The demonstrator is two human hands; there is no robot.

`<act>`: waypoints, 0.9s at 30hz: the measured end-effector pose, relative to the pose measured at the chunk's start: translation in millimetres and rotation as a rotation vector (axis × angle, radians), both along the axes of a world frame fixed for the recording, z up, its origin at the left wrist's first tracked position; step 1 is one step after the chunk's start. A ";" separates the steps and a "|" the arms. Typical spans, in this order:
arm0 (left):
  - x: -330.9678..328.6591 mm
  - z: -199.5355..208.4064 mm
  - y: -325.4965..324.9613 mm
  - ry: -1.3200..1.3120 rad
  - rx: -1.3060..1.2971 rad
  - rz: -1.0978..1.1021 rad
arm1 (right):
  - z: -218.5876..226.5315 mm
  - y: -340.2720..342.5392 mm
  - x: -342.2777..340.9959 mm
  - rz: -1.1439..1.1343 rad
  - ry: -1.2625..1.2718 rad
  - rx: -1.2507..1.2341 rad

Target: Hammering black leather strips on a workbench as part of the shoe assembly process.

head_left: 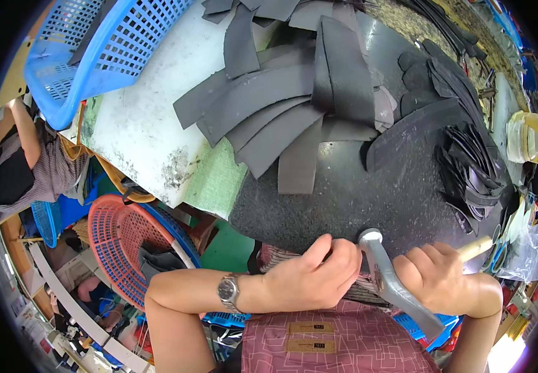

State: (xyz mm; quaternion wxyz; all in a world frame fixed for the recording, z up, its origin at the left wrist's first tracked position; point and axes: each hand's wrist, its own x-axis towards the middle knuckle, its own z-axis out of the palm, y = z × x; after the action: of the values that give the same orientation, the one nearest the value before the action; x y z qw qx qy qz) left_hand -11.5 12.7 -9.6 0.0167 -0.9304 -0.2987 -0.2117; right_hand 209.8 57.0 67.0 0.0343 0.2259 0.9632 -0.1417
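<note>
My right hand is closed round a hammer. Its metal head points away from me at one end and down across my apron at the other, and its pale wooden handle sticks out past my right fist. Just left of the hammer's round face, my left hand is closed with the fingers curled in. Its fingertips come right up to the metal; whether they grip anything is hidden. Both hands are at the near edge of the dark work surface. Beyond them lie curved dark grey strips in a loose heap.
A bundle of thin black pieces lies at the right, below more black cut pieces. At the upper left stands a blue basket; a red basket sits lower left. Another person is at the far left.
</note>
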 end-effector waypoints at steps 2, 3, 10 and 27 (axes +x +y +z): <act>-5.7 2.3 21.7 0.009 0.023 -0.142 | 1.7 2.2 7.1 -0.073 0.043 -0.006; -9.1 2.6 28.5 0.033 0.035 -0.269 | 0.2 2.7 8.4 -0.130 0.100 -0.023; -6.5 -14.1 6.3 -0.341 -0.248 0.070 | -5.8 -14.3 4.9 -0.168 0.028 -0.043; 4.6 -4.9 -29.6 -0.109 -0.153 -0.084 | -1.1 1.4 -7.7 -0.091 0.041 -0.074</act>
State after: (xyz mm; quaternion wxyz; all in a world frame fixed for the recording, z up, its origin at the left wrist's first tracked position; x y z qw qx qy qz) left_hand -6.9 -16.9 -14.4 -0.0798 -0.9277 -0.2753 -0.2392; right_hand 202.2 58.4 65.9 0.0163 0.2651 0.9465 -0.1834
